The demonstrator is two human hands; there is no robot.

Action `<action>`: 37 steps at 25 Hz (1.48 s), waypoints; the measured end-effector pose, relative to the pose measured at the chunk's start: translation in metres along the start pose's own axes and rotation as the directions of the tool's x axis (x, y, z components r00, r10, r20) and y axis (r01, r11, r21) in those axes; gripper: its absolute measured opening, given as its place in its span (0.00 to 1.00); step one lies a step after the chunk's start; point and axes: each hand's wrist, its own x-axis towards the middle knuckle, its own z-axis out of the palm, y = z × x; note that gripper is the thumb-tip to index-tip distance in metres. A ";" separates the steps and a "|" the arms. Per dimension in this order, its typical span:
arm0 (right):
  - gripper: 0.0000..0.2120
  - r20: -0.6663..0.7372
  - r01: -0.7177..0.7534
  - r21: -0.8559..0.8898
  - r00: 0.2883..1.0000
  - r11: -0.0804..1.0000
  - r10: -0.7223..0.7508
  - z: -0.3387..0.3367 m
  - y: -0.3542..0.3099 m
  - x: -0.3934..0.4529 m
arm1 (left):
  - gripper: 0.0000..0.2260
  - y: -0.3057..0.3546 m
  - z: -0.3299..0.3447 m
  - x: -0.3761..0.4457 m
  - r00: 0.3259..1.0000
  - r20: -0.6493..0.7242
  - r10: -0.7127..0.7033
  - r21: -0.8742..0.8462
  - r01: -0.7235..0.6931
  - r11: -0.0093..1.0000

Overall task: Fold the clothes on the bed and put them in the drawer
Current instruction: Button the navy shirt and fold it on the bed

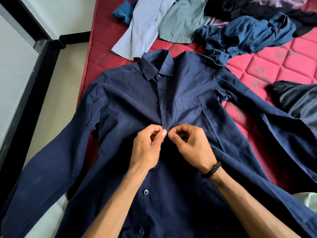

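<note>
A navy long-sleeved shirt [130, 107] lies face up on the red quilted mattress [267, 66], collar away from me and sleeves spread to both sides. Its top three buttons are fastened. At mid-chest my left hand [148, 148] pinches the placket edge between thumb and fingers. My right hand [190, 145], with a braided black wristband, pinches the facing edge at a small button. The two hands meet at the placket. Lower buttons show below my wrists.
Beyond the collar lie a light blue garment [142, 30], a grey-green one [183, 21], a crumpled blue one [245, 36], and dark and purple clothes at the far right. A dark garment [296, 100] lies at the right. The mattress edge and floor [56, 86] are left.
</note>
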 end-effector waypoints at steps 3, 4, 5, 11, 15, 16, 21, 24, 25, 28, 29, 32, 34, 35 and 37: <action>0.04 -0.067 0.011 -0.036 0.998 0.999 -0.013 0.003 0.000 -0.002 | 0.06 -0.002 -0.001 0.003 1.000 -0.018 0.018 -0.013 -0.019 1.000; 0.04 -0.114 0.037 -0.069 0.992 0.997 -0.045 0.006 -0.001 -0.004 | 0.03 -0.001 0.000 0.003 0.999 -0.043 0.026 -0.037 -0.027 0.999; 0.04 -0.167 0.076 -0.125 0.981 0.989 -0.096 0.009 -0.001 -0.006 | 0.01 0.000 0.001 0.002 0.997 -0.074 0.034 -0.053 -0.038 0.998; 0.07 -0.269 0.191 -0.525 0.887 0.829 -0.374 0.025 0.004 -0.017 | 0.04 -0.001 0.009 -0.004 0.989 -0.136 -0.050 -0.216 0.019 0.976; 0.04 -0.275 0.208 -0.456 0.892 0.866 -0.359 0.030 0.005 -0.018 | 0.10 0.001 0.012 -0.005 0.980 -0.105 -0.169 -0.396 0.114 0.911; 0.04 -0.288 0.175 -0.336 0.917 0.925 -0.278 0.030 0.002 -0.018 | 0.12 0.001 0.013 -0.005 0.980 -0.095 -0.173 -0.424 0.118 0.898; 0.04 -0.166 -0.073 0.171 0.981 0.983 0.102 0.018 -0.009 -0.008 | 0.15 0.000 0.010 -0.006 0.992 -0.041 -0.118 -0.394 0.093 0.915; 0.07 0.009 -0.194 0.367 0.979 0.910 0.205 0.008 -0.008 0.000 | 0.16 0.006 0.005 -0.006 0.998 -0.027 0.063 -0.250 -0.067 0.966; 0.07 0.058 -0.212 0.399 0.977 0.892 0.207 0.005 -0.006 0.002 | 0.15 0.006 0.004 -0.005 0.986 -0.056 0.157 -0.113 -0.163 0.980; 0.06 0.174 -0.253 0.333 0.963 0.908 0.204 0.000 -0.006 0.005 | 0.13 0.006 0.004 -0.008 0.935 -0.097 0.341 0.197 -0.318 0.927; 0.06 0.183 -0.266 0.290 0.958 0.919 0.220 -0.002 -0.008 0.006 | 0.12 0.006 0.002 -0.007 0.938 -0.094 0.335 0.219 -0.309 0.926; 0.06 0.004 -0.149 0.055 0.989 0.987 0.149 -0.018 -0.018 0.002 | 0.06 0.007 -0.014 -0.009 0.960 -0.069 0.272 0.273 -0.244 0.931; 0.04 -0.104 -0.035 -0.127 0.994 0.991 0.022 -0.034 -0.029 -0.016 | 0.04 0.002 -0.030 -0.024 0.974 0.035 0.225 0.380 -0.221 0.898; 0.04 -0.112 -0.002 -0.207 0.993 0.978 -0.021 -0.038 -0.034 -0.031 | 0.05 -0.002 -0.035 -0.036 0.973 0.094 0.211 0.467 -0.231 0.853; 0.10 -0.082 0.031 -0.435 0.994 0.900 -0.074 -0.029 -0.037 -0.070 | 0.11 -0.015 -0.039 -0.065 0.964 0.177 0.197 0.582 -0.263 0.769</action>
